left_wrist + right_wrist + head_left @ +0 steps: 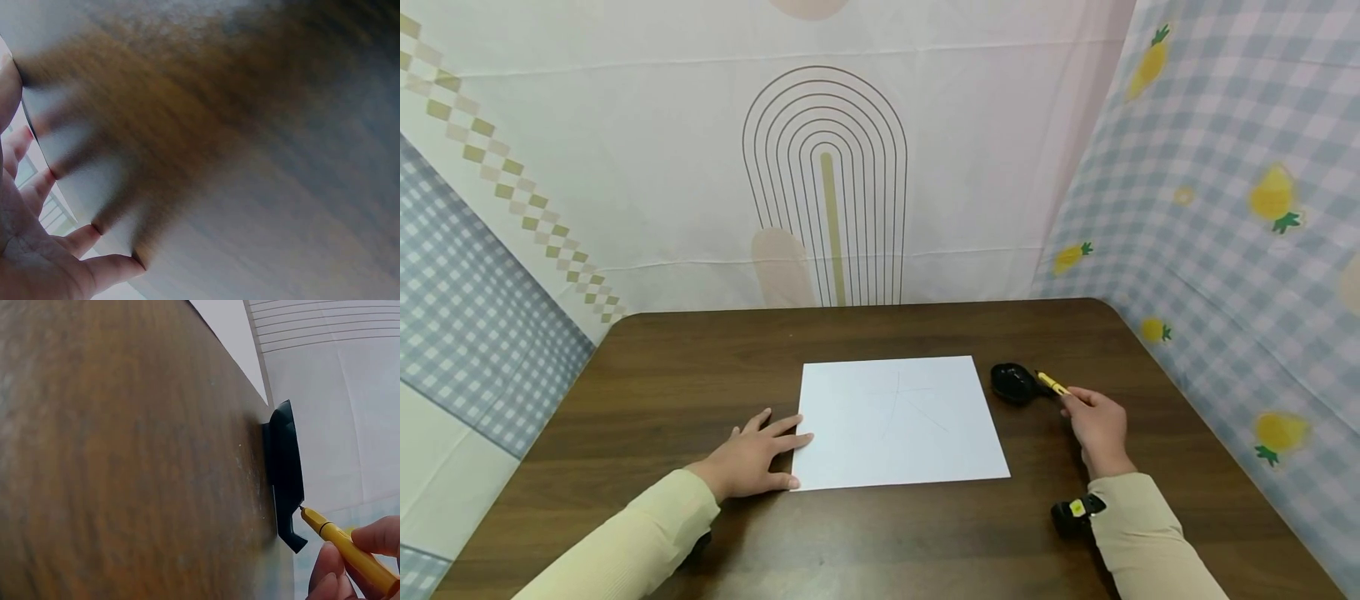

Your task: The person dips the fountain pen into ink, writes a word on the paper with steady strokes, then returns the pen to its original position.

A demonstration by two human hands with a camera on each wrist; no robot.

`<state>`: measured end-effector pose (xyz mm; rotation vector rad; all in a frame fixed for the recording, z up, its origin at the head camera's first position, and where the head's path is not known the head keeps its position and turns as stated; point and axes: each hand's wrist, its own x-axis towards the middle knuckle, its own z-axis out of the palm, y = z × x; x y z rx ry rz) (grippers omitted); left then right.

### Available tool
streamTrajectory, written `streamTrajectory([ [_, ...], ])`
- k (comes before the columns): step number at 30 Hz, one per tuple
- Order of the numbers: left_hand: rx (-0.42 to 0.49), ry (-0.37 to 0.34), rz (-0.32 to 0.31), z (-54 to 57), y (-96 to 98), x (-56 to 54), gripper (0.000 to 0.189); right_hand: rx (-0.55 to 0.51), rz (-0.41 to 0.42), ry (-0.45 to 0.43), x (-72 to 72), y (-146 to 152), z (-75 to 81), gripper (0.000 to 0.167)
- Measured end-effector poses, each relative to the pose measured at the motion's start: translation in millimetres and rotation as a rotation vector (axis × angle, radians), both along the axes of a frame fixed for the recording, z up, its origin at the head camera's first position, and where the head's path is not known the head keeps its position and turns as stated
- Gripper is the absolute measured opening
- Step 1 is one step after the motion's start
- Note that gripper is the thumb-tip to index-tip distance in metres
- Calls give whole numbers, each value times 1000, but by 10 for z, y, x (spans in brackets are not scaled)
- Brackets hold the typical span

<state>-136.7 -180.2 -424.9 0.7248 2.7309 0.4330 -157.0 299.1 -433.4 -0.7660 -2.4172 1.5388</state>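
Note:
A white sheet of paper [850, 433] with thin, faint crossing lines lies on the brown table. My left hand [748, 458] rests spread at its left edge, some fingertips on the sheet and the thumb at the lower left corner. In the left wrist view, the fingertips of this left hand [44, 237] press down on the surface. To the right of the paper, my right hand [1099, 429] pinches a yellow pen [350, 550] between thumb and fingers. Its dark tip points toward a black spoon-shaped dish [1012, 383], right at the dish's short handle in the right wrist view.
The wooden table [700, 358] has rounded far corners. A white patterned cloth [985, 167] hangs behind it, and a blue checked cloth [1225, 275] with yellow fruit prints hangs on the right. A black wrist camera [1067, 518] sits at the right cuff.

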Motion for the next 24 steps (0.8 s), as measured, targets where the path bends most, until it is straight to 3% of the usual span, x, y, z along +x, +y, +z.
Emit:
streamTrajectory([
  [24,-5,-4,7,-16,-2,-12,65,-24,33,-22,9,46,-65,35],
])
